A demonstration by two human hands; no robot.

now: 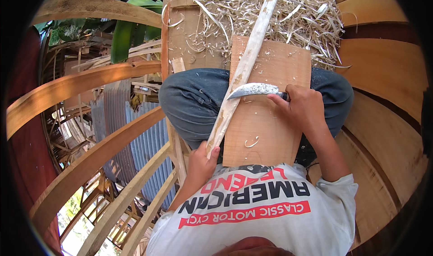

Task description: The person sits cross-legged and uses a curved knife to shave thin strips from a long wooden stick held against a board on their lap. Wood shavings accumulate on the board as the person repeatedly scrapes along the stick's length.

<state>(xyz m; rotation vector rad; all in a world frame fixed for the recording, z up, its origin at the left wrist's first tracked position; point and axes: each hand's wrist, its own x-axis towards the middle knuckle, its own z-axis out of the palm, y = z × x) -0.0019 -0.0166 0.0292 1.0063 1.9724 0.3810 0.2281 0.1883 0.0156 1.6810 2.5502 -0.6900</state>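
Bamboo strip (pixel 243 66), long, pale and flat, runs slantwise from our lap up over the shavings, lying across a smooth wooden board (pixel 275 134) that rests on our knees. We clamp its near end in our left hand (pixel 201 159), fingers curled tight around it, wrist bent in toward the belly. Our right hand (pixel 303 107) closes in a fist on the handle of a curved knife (pixel 253 90), whose dull grey blade lies across the strip. Thin curly shavings (pixel 288 17) heap beyond the board on the plank floor (pixel 388 71).
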